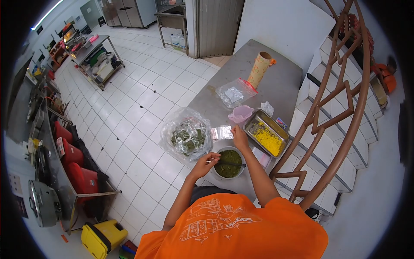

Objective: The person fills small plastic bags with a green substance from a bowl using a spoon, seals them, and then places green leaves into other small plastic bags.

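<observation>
Yellow plastic bin point(95, 242) with black band on white tile floor point(148, 162). Red plastic tubs point(87, 180) near long metal table point(99, 194). Brown curved stair rail point(366, 64) beside white tiled steps point(346, 156). Big silver fridge point(131, 14) far back.

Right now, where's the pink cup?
In the head view, right of center, the pink cup sits beyond the right hand, just left of the metal tray.

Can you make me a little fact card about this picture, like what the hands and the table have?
Left hand: at the edge of the green bowl
Green bowl: chopped-looking green stuff, dark utensil across it
Right hand: beside a small clear bag
Metal tray: yellow bits
Big clear bag: something green inside
Pink cup: near the tray
</observation>
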The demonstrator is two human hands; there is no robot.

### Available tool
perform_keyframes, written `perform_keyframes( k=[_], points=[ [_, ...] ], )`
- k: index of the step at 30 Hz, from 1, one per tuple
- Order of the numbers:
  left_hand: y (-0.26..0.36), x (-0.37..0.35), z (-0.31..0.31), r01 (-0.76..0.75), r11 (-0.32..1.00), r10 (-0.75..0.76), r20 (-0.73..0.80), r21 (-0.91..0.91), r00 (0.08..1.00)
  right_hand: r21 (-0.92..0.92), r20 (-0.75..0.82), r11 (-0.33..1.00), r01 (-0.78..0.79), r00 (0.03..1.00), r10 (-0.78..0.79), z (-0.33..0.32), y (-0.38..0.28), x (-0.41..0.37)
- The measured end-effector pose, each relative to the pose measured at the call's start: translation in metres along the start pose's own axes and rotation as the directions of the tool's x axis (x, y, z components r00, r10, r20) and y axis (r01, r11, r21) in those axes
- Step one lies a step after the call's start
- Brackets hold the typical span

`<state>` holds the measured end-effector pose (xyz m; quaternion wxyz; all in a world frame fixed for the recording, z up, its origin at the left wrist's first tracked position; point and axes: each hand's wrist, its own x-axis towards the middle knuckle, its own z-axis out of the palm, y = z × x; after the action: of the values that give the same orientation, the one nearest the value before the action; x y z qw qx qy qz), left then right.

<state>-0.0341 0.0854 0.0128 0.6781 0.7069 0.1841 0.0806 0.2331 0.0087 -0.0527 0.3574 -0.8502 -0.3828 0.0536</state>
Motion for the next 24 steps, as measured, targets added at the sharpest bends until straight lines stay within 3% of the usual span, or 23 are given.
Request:
perform_keyframes(
  k=[3,6,9,12,15,19,21,24],
  points=[
    [-0.001,0.001,0.001,0.002,1.000,-0.001,0.012,-0.013,1.000,-0.023,0.079,1.000,0.018,0.997,-0.016,0.000,0.006,-0.002],
    [-0.001,0.001,0.002,0.001,1.000,-0.001,0.020,-0.019,1.000,0.116,-0.059,0.974,0.197,0.980,-0.191,0.008,0.014,-0.002],
    [-0.001,0.000,0.002,0.002,1.000,-0.002,0.026,-0.008,1.000,0.062,-0.069,0.990,0.128,0.990,-0.124,0.013,0.020,-0.001],
    [-0.004,0.001,0.000,-0.018,1.000,0.018,0.004,-0.021,1.000,0.309,0.045,0.948,-0.074,0.997,0.063,-0.001,0.002,-0.009],
    [-0.003,0.001,0.001,0.000,0.993,-0.010,-0.080,-0.122,0.997,0.590,0.237,0.789,-0.173,0.971,0.036,-0.025,-0.023,-0.032],
    [-0.006,0.005,0.006,0.051,0.943,-0.139,-0.248,-0.330,0.959,0.665,0.421,0.704,-0.249,0.904,-0.079,-0.050,-0.050,-0.074],
    [-0.010,0.007,0.002,0.063,0.969,-0.115,-0.211,-0.241,0.971,0.643,0.511,0.695,-0.321,0.856,-0.078,-0.056,-0.052,-0.093],
    [-0.014,0.006,0.004,0.044,0.988,-0.068,-0.161,-0.145,0.985,0.635,0.528,0.686,-0.354,0.848,-0.052,-0.066,-0.059,-0.115]
  ],
)
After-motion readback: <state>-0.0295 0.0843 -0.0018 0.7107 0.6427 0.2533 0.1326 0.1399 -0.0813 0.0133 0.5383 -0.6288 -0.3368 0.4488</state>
